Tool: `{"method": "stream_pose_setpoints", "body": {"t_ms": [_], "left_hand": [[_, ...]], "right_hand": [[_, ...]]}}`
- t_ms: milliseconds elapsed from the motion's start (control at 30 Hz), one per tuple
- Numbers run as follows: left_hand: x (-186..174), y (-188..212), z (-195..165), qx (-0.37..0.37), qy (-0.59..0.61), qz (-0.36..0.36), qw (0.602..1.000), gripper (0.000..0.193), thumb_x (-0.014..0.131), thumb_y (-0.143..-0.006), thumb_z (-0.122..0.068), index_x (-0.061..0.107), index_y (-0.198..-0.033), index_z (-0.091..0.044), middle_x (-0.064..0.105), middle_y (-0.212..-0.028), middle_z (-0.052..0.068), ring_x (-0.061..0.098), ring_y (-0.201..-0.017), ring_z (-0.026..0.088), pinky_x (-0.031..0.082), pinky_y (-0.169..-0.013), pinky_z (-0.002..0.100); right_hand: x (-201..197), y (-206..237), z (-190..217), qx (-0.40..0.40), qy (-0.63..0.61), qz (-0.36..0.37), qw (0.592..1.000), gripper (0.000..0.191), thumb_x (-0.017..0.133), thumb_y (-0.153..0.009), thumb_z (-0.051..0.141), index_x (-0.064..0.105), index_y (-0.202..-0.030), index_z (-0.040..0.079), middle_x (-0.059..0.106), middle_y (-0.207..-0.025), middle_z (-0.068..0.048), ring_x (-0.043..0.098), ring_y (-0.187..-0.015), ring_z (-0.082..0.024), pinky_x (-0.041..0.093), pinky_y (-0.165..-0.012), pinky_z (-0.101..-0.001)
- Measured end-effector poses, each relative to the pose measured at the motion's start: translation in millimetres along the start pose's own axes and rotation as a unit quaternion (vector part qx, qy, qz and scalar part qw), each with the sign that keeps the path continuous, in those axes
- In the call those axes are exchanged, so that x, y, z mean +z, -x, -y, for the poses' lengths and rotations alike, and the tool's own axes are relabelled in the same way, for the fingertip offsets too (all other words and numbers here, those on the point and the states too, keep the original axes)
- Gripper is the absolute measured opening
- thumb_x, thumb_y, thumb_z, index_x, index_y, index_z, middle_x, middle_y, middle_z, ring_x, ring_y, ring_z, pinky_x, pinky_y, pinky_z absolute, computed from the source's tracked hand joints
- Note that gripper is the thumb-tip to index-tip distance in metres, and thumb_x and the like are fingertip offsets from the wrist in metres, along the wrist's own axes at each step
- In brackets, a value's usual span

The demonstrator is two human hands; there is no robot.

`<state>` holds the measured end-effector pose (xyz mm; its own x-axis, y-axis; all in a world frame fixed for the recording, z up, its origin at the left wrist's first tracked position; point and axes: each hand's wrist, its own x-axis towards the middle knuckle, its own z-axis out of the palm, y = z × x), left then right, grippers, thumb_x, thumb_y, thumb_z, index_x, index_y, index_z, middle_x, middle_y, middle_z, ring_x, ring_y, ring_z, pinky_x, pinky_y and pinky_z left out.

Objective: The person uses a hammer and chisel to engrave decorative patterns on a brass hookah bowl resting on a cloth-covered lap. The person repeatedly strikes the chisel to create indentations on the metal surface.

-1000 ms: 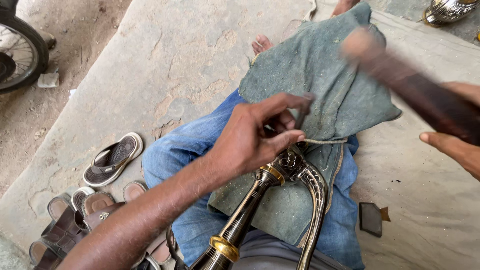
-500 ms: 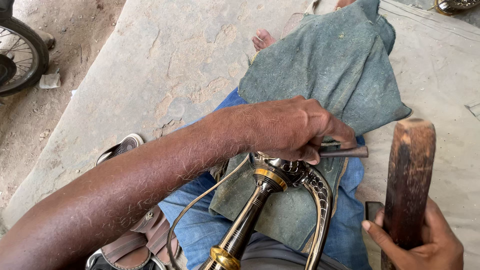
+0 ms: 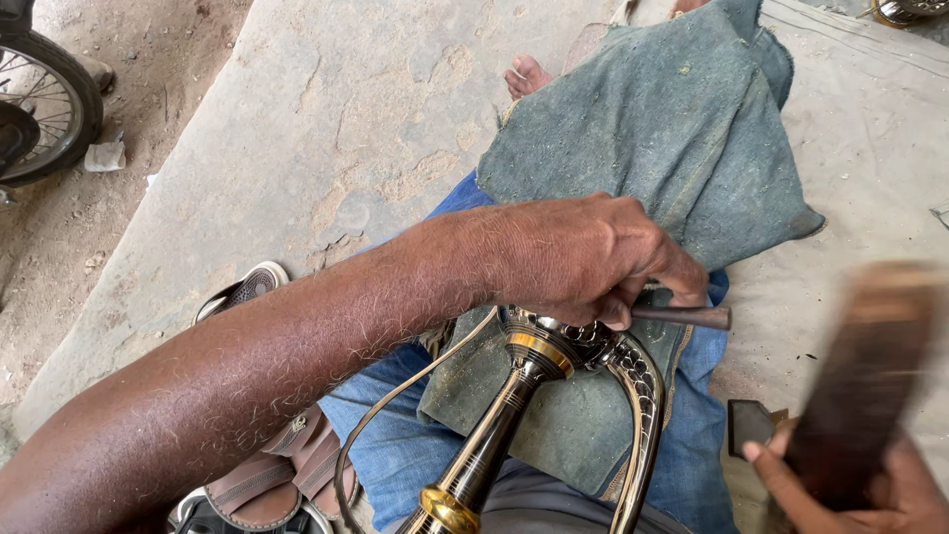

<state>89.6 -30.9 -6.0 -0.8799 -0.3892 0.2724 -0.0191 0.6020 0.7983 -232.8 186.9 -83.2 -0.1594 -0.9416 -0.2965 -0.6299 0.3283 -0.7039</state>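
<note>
The right hand (image 3: 870, 485), low at the frame's right edge, grips a blurred wooden block (image 3: 865, 386) standing upright. Just to its left, the left hand (image 3: 593, 259) pinches a small metal punch (image 3: 682, 316); its long axis lies level, tip on the ornate brass piece (image 3: 539, 396) across the lap. Beyond: a green cloth (image 3: 672, 148), then the concrete slab (image 3: 346, 129).
</note>
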Motion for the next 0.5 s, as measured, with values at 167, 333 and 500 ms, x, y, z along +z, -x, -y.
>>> {"method": "stream_pose_setpoints", "body": {"t_ms": [167, 333, 500], "left_hand": [[7, 13, 0, -0.128, -0.008, 0.036, 0.991, 0.046, 0.077, -0.086, -0.013, 0.065, -0.131, -0.006, 0.076, -0.084, 0.003, 0.076, -0.071, 0.011, 0.063, -0.071, 0.032], [5, 27, -17, -0.188, -0.026, -0.005, 0.982, 0.049, 0.074, -0.09, -0.016, 0.059, -0.136, -0.003, 0.076, -0.071, 0.007, 0.076, -0.061, 0.012, 0.062, -0.066, 0.033], [8, 39, -35, -0.225, -0.004, -0.104, 0.969, 0.048, 0.08, -0.088, -0.013, 0.061, -0.131, -0.007, 0.076, -0.078, 0.007, 0.077, -0.072, 0.016, 0.058, -0.062, 0.036]], "right_hand": [[0, -4, 35, -0.06, -0.014, -0.048, 0.997, 0.051, 0.079, -0.081, -0.002, 0.064, -0.13, 0.0, 0.071, -0.087, -0.01, 0.072, -0.077, -0.016, 0.061, -0.069, -0.032], [-28, -54, 49, 0.12, 0.295, 0.141, 0.937, 0.032, 0.083, -0.091, 0.009, 0.062, -0.115, 0.0, 0.073, -0.085, -0.018, 0.078, -0.072, -0.027, 0.066, -0.07, -0.0366], [-35, -87, 26, -0.171, 0.169, 0.061, 0.969, 0.081, 0.079, -0.08, 0.01, 0.05, -0.155, 0.0, 0.07, -0.117, -0.024, 0.074, -0.098, -0.026, 0.062, -0.087, -0.0369]]}}
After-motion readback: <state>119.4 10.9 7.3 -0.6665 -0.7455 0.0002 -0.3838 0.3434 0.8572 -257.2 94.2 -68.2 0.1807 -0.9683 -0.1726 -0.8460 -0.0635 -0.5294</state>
